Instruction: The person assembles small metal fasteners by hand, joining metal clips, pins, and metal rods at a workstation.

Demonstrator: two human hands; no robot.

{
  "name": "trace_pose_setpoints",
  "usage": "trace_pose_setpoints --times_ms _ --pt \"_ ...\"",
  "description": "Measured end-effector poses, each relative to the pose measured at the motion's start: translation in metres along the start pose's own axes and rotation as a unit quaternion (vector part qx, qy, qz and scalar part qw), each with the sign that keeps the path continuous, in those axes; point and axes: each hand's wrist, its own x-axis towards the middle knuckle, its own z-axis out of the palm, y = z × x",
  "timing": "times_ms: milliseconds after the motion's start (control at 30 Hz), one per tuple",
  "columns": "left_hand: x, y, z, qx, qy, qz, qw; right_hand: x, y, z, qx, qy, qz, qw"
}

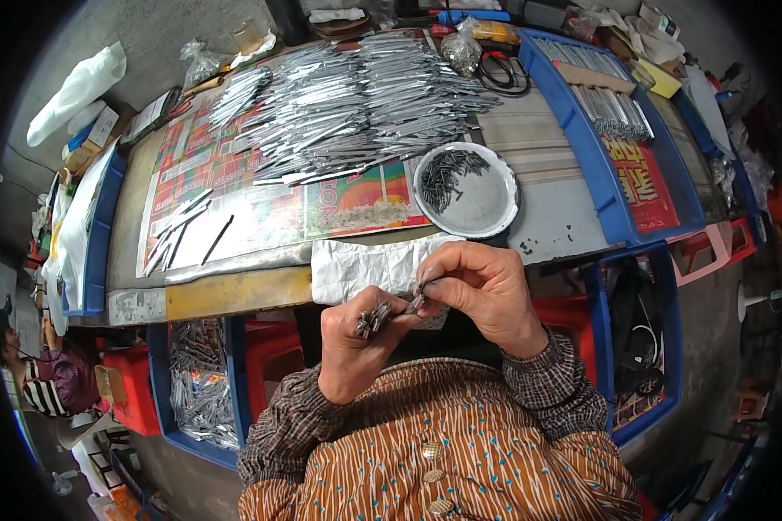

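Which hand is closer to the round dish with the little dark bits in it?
Right. The right hand is just below the dish in the picture; the left hand is lower and off to the left, farther from it.

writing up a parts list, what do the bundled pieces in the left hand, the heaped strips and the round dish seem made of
Bundled pieces: probably metal, dull grey with small glints.
Heaped strips: likely metal, bright silver, reflecting light.
Round dish: plastic or enamelled metal, unclear; pale, smudged surface.
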Motion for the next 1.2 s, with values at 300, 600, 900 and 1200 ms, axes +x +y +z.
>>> trace_pose_setpoints --times_ms 300,600,900,1200 --pt "0.003 -0.002 0.003 0.098 0.044 0.066 0.992 0.006 -0.007 -0.002 -0.186 -0.02 -0.02 0.982" --pt "0.004 -0.004 -0.003 0.109 0.02 0.044 0.993 0.005 0.0 -0.002 -0.096 0.019 0.003 0.995" --pt "0.013 -0.003 -0.006 0.147 0.014 0.082 0.986 0.012 -0.005 -0.001 -0.254 -0.007 -0.058 0.965" --pt "0.065 -0.042 -0.073 -0.014 0.128 0.015 0.992 0.009 0.015 -0.014 -0.194 0.086 -0.066 0.975"
